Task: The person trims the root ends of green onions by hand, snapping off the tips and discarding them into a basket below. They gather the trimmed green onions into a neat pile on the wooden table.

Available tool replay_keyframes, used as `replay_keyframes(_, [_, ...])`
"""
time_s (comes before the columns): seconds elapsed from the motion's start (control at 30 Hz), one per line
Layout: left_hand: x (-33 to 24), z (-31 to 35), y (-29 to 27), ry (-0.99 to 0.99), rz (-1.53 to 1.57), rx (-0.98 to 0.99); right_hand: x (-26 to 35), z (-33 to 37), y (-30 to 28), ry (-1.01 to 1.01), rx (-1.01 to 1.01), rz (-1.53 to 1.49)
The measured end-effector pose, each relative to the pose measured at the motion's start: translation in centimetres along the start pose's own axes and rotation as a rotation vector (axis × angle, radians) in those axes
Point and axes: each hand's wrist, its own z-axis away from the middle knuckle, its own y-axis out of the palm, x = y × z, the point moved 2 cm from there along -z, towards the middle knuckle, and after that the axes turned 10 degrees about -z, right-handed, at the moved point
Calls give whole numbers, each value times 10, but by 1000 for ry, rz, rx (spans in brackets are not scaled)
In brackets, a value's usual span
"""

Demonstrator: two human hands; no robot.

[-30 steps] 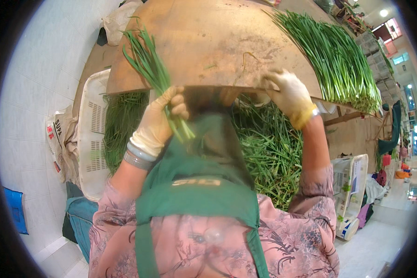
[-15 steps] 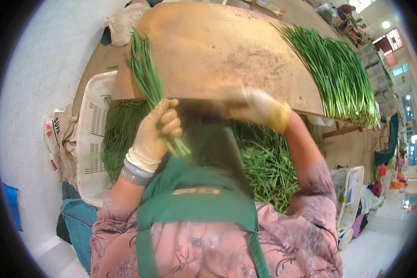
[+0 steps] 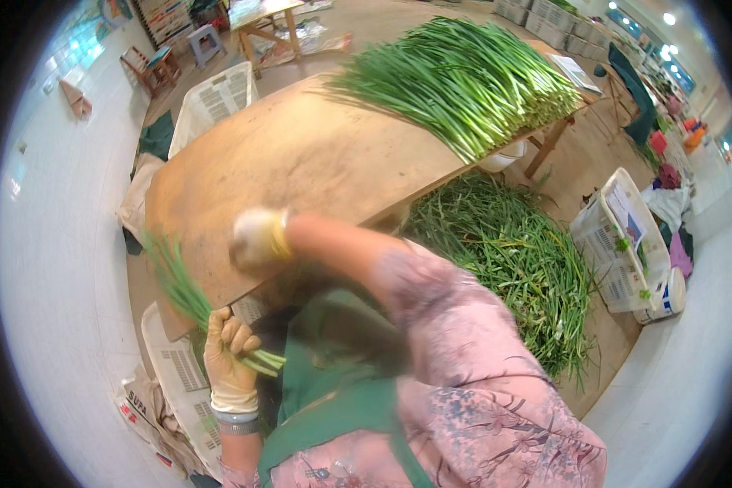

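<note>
My gloved left hand (image 3: 231, 354) is closed round the pale stem ends of a small bunch of garlic chives (image 3: 183, 285). The green leaves fan up and left, over the table's near left corner. My gloved right hand (image 3: 258, 237) is over the wooden table (image 3: 301, 134), close to its near edge and right of the bunch. Motion smears its fingers, so I cannot make out their pose or anything in them. Farther back, a thick row of garlic chives (image 3: 472, 81) lies on the tabletop, pale stem ends toward the right.
Loose green leaves (image 3: 520, 268) are heaped on the floor at the right. A white crate (image 3: 175, 358) stands beside my left arm, another crate (image 3: 215, 98) behind the table, and a third crate (image 3: 618, 260) at the right. A white paper (image 3: 573, 71) lies by the table's far right edge.
The view has swung right, bringing the chive row toward the middle. My right hand has moved left across the table, nearer the bunch. My left hand still grips the bunch, now tilted farther left.
</note>
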Motion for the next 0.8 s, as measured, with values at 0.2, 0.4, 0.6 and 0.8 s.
replay_keyframes(0.2, [25,-16,63,130,-273,-65,60,156,-28,374,123,-87])
replay_keyframes(0.4, [99,-72,129,66,-642,-71,67,197,-3,35,-715,-356])
replay_keyframes(0.6, [108,-142,180,-56,-846,248,35,213,-51,358,-682,21])
replay_keyframes(0.8, [56,-246,273,202,-1019,369,-25,234,-197,479,-1001,590])
